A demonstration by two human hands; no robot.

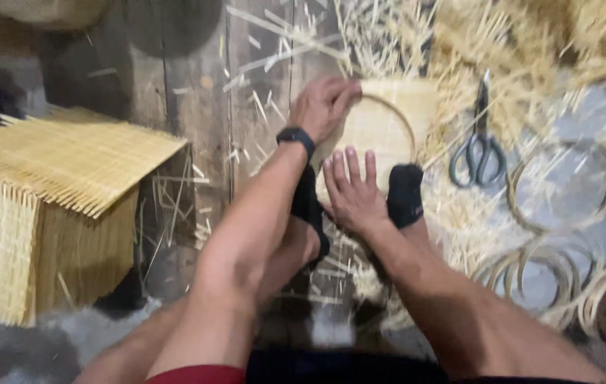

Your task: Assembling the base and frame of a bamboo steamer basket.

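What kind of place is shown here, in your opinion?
Probably a floor workshop for hand basket weaving: a stack of pale woven bamboo mats, loose round bamboo hoops, grey metal scissors, and straw-coloured splints litter the ground.
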